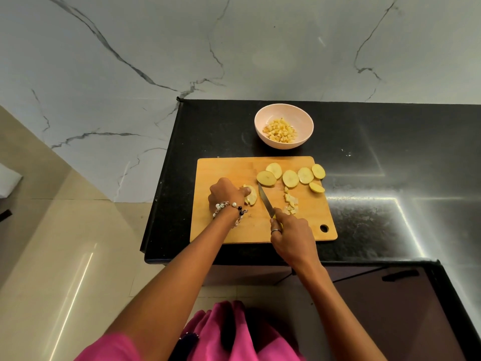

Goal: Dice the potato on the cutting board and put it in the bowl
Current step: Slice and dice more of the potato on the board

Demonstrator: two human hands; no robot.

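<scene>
You have an evenly lit picture, rather soft, with no hard shadows on the board (260,165). The black counter (377,152) gives strong glare: bright streaks run across its right part and meet in a white hot spot near the front edge. The floor (65,269) at the left also shows long pale reflections. You see clear wide-angle distortion: the counter edges bend and the wall (156,48) leans outward at the borders. The middle is sharp enough to see the single potato cubes in the bowl (307,121). The pink cloth (234,334) at the bottom is close and a little soft
</scene>
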